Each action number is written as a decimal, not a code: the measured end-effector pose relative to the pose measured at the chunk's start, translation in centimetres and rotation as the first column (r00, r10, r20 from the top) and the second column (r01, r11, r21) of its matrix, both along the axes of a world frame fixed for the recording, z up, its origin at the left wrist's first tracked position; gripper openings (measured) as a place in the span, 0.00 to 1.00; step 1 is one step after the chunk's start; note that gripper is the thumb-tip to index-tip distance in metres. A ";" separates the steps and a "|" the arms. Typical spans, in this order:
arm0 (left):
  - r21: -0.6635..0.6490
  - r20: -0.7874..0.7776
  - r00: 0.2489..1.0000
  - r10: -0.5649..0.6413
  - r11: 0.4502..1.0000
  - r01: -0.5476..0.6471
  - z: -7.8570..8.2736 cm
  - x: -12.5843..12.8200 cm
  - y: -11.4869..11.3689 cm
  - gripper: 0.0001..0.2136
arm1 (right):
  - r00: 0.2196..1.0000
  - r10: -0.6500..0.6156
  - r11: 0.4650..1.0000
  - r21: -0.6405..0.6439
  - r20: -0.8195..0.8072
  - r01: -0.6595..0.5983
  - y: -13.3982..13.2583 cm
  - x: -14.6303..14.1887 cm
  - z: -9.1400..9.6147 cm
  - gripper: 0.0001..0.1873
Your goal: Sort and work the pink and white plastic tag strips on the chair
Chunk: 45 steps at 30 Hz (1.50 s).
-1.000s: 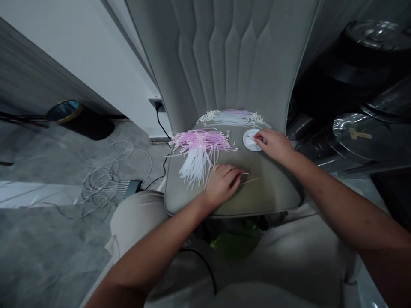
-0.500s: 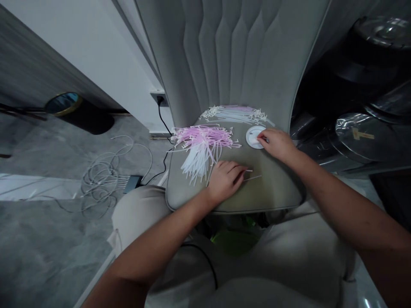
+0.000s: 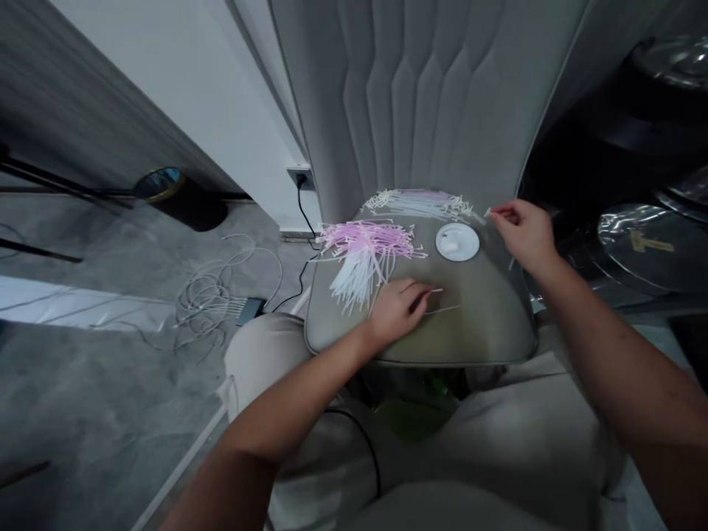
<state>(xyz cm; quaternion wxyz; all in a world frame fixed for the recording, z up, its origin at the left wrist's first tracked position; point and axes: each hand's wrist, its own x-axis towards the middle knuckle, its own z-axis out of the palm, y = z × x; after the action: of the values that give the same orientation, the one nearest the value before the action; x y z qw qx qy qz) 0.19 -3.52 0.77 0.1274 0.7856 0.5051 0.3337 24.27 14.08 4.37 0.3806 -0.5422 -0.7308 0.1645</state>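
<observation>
My left hand (image 3: 401, 306) rests low over the chair seat, its thumb and fingers pinched on a thin pale pink stick (image 3: 436, 290). Just below that, another thin stick (image 3: 445, 309) lies on the seat. My right hand (image 3: 525, 232) is at the seat's right side, pinching a thin stick with a whitish tip (image 3: 487, 212); its other end shows below the palm. Between the hands stands a small round white dish (image 3: 467, 251) with a white lump (image 3: 453, 246) in it. Left of the dish lie pink sticks with whitish ends (image 3: 381, 240), over plain white sticks (image 3: 354, 280).
A row of pale sticks with whitish ends (image 3: 423, 203) lies along the grey backrest (image 3: 414, 88). Coiled cables (image 3: 204, 295) and a dark bin (image 3: 188, 199) are on the floor at left. Shiny metal containers (image 3: 636, 236) stand close on the right.
My right hand has lifted away from the dish and moved right and back, a stick now showing in it. The left hand keeps its pinch. The whole view has shifted slightly.
</observation>
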 end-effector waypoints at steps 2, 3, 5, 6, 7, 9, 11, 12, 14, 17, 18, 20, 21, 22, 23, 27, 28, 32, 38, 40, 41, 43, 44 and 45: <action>-0.026 0.051 0.998 0.031 0.999 -0.029 0.3 0.1 0.4 0.13 | 0.998 -0.038 0.999 -0.021 -0.048 0.037 0.5 0.3 0.1 0.11; -0.034 0.067 0.996 0.056 0.998 -0.054 0.5 0.2 0.9 0.13 | 0.998 -0.033 0.999 -0.027 -0.047 0.032 0.6 0.3 0.2 0.11; -0.038 0.065 0.992 0.112 0.993 -0.110 1.2 0.6 2.5 0.13 | 1.000 0.006 1.000 -0.024 -0.011 -0.006 0.3 -0.2 0.2 0.10; -0.030 0.042 0.989 0.143 0.989 -0.142 1.6 0.9 3.6 0.13 | 1.000 0.028 0.999 -0.019 0.011 -0.027 0.1 -0.5 0.3 0.10; -0.035 -0.019 0.985 0.170 0.985 -0.171 2.0 1.2 4.9 0.14 | 0.998 0.050 0.999 -0.016 0.032 -0.050 -0.2 -0.8 0.3 0.10; -0.046 -0.211 0.959 0.192 0.978 -0.206 3.0 1.7 7.6 0.15 | 0.995 0.089 0.996 -0.013 0.052 -0.089 -0.8 -1.3 0.5 0.10; -0.067 -0.454 0.879 0.145 0.978 -0.196 4.2 2.1 10.1 0.17 | 0.991 0.118 0.993 -0.015 0.059 -0.117 -1.3 -1.6 0.8 0.09; -0.077 -0.573 0.814 0.096 0.983 -0.169 4.8 2.3 11.1 0.18 | 0.991 0.124 0.992 -0.016 0.058 -0.123 -1.5 -1.6 1.0 0.09; -0.094 -0.657 0.753 0.024 0.989 -0.113 6.0 2.8 12.7 0.15 | 0.990 0.131 0.991 -0.017 0.051 -0.130 -1.7 -1.4 1.5 0.08; -0.138 -0.738 0.669 -0.092 0.990 -0.016 7.4 3.6 13.8 0.13 | 0.993 0.119 0.993 -0.011 0.013 -0.118 -1.5 -1.0 2.1 0.08; -0.157 -0.762 0.635 -0.130 0.987 0.014 7.7 3.9 14.0 0.12 | 0.994 0.113 0.994 -0.009 -0.005 -0.113 -1.4 -0.9 2.3 0.08; -0.196 -0.799 0.569 -0.195 0.979 0.061 8.2 4.5 14.2 0.11 | 0.993 0.116 0.993 -0.006 -0.035 -0.116 -1.1 -0.7 2.6 0.08; -0.212 -0.812 0.541 -0.220 0.974 0.077 8.4 4.8 14.3 0.11 | 0.992 0.119 0.993 -0.005 -0.043 -0.119 -1.1 -0.7 2.7 0.08; -0.225 -0.823 0.516 -0.238 0.970 0.089 8.6 5.0 14.3 0.11 | 0.991 0.123 0.992 -0.003 -0.047 -0.123 -1.0 -0.7 2.8 0.08; -0.236 -0.830 0.497 -0.252 0.967 0.096 8.8 5.3 14.4 0.11 | 0.991 0.128 0.992 0.000 -0.047 -0.128 -1.0 -0.7 2.8 0.07; -0.264 -0.856 0.432 -0.284 0.959 0.107 9.6 6.2 14.4 0.11 | 0.989 0.142 0.990 0.013 -0.047 -0.142 -1.3 -0.7 3.0 0.08; -0.269 -0.862 0.417 -0.289 0.957 0.107 9.8 6.4 14.4 0.11 | 0.989 0.140 0.990 0.012 -0.050 -0.139 -1.3 -0.7 3.0 0.08; -0.281 -0.866 0.398 -0.301 0.953 0.109 10.0 7.4 14.2 0.11 | 0.989 0.127 0.992 -0.005 -0.071 -0.128 -1.4 -0.6 3.0 0.07; -0.242 -0.857 0.442 -0.265 0.964 0.109 10.0 7.2 13.9 0.11 | 0.988 0.134 0.990 -0.020 -0.075 -0.136 -1.2 -0.8 2.3 0.07; -0.192 -0.840 0.502 -0.205 0.978 0.078 10.2 6.1 13.3 0.12 | 0.990 0.122 0.992 -0.031 -0.066 -0.124 -1.2 -0.7 2.2 0.08; -0.155 -0.802 0.579 -0.147 0.987 0.036 10.2 5.4 12.8 0.13 | 0.991 0.116 0.992 -0.039 -0.064 -0.118 -1.3 -0.5 2.2 0.09; -0.164 -0.637 0.768 -0.066 0.985 -0.051 9.9 3.8 11.4 0.13 | 0.992 0.110 0.992 -0.057 -0.067 -0.113 -1.3 -0.3 2.2 0.11; -0.221 -0.494 0.869 -0.029 0.971 -0.094 9.5 3.0 10.4 0.11 | 0.991 0.113 0.990 -0.072 -0.072 -0.118 -1.3 -0.2 2.1 0.12; -0.319 -0.289 0.957 0.034 0.939 -0.129 9.0 2.3 9.4 0.08 | 0.990 0.117 0.988 -0.090 -0.080 -0.124 -1.3 -0.1 2.0 0.13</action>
<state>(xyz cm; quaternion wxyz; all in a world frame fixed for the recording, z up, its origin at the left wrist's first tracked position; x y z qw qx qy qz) 2.50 5.91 9.76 0.1722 0.7698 0.5997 0.1343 24.15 12.80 6.38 0.3709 -0.5079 -0.7389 0.2420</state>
